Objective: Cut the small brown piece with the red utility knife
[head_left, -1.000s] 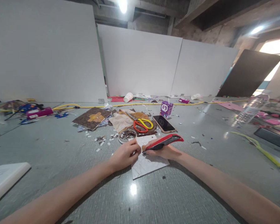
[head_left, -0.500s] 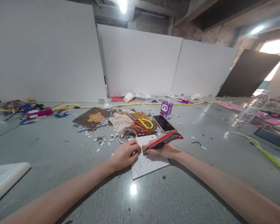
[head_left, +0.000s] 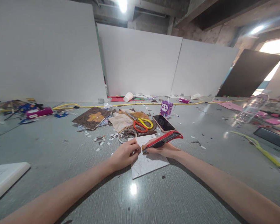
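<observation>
My right hand (head_left: 162,150) is closed around a red and black utility knife (head_left: 164,139), its handle slanting up to the right. By the knife's lower end shows a small yellow-brown piece (head_left: 143,147). Beside it, my left hand (head_left: 126,154) rests on the left edge of a white board (head_left: 144,169), its fingers curled together. What those fingers pinch, if anything, is hidden. The board lies flat on the grey table under both hands. Just beyond my left hand is a roll of tape (head_left: 127,136).
Scissors (head_left: 143,125) with red and yellow handles lie on brown cloth scraps (head_left: 121,121). A phone (head_left: 163,123) and purple drink carton (head_left: 166,109) stand near. At left are a brown patterned panel (head_left: 91,118) and a white slab (head_left: 7,180). Paper bits litter the table.
</observation>
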`<state>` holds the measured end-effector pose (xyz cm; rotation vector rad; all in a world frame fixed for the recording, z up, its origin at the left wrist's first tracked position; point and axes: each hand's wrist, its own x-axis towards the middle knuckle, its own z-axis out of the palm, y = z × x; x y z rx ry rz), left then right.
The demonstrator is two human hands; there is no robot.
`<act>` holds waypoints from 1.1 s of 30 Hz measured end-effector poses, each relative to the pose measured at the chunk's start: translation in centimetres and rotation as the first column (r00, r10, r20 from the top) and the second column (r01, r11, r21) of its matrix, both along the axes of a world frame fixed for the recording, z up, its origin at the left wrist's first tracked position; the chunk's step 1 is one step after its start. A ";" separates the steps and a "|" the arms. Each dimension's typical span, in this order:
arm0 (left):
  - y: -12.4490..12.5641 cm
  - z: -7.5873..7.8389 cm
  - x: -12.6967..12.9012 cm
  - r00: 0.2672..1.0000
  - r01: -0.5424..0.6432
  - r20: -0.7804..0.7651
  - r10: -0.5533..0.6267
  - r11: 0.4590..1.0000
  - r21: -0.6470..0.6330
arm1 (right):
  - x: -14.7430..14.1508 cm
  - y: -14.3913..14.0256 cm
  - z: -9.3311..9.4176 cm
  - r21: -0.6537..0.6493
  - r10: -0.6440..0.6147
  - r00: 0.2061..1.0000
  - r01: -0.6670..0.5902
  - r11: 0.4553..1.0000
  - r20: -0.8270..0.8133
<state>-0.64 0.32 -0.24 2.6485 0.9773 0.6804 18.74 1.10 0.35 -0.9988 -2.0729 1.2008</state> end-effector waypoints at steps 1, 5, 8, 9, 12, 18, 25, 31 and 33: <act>0.0 0.0 0.0 1.000 -0.002 0.000 0.002 1.000 0.002 | 0.0 0.1 -0.1 -0.006 0.002 1.000 -0.002 1.000 -0.005; 0.0 0.0 0.0 1.000 -0.005 -0.003 0.005 1.000 0.007 | 0.1 0.2 -0.3 0.001 0.008 1.000 -0.008 1.000 -0.010; 0.0 0.0 0.0 1.000 -0.002 -0.005 0.002 1.000 0.008 | 0.1 0.1 -0.3 0.015 0.013 1.000 -0.013 1.000 -0.004; 0.0 0.0 0.0 1.000 -0.002 -0.004 0.002 1.000 0.009 | 0.1 0.1 -0.3 0.018 0.015 1.000 -0.015 1.000 -0.004; 0.0 0.0 0.0 1.000 0.003 0.002 -0.003 1.000 0.013 | 0.0 0.2 -0.6 0.045 0.033 0.999 -0.033 0.998 -0.009; 0.0 0.0 0.0 1.000 0.003 0.009 -0.003 1.000 0.006 | 0.2 0.5 -1.1 0.085 0.044 0.999 -0.042 0.995 -0.018; 0.0 -0.1 0.0 1.000 -0.003 -0.006 0.003 1.000 0.001 | 0.2 0.2 -0.3 0.000 -0.034 0.999 0.034 0.999 0.013; 0.0 -0.1 0.0 1.000 -0.001 -0.006 0.001 1.000 0.009 | 0.0 0.0 -0.1 0.035 0.017 1.000 -0.017 0.999 0.024; 0.0 -0.1 0.0 1.000 -0.009 -0.011 0.009 1.000 0.009 | 0.1 0.1 -0.2 0.038 0.026 0.999 -0.027 0.999 0.025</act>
